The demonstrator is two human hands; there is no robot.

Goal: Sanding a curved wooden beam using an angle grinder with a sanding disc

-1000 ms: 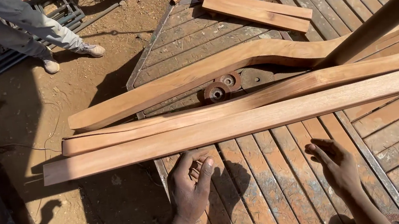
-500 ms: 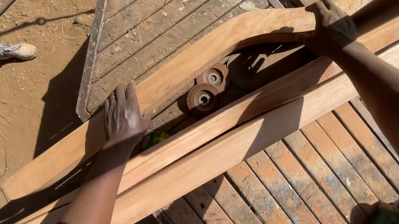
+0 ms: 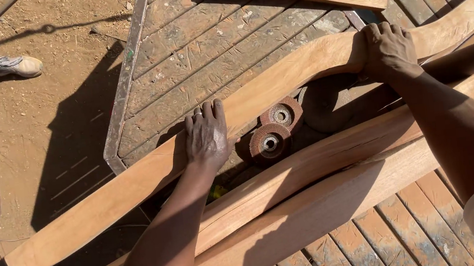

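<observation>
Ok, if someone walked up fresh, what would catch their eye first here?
Probably the long curved plank running corner to corner across the slatted wooden platform, with the left hand flat on its middle and the right hand gripping it further up. Next, two round sanding discs just below it, and someone's shoes on the dirt, upper left.

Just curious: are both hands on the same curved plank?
Yes, the left hand and right hand both rest on the curved plank.
</observation>
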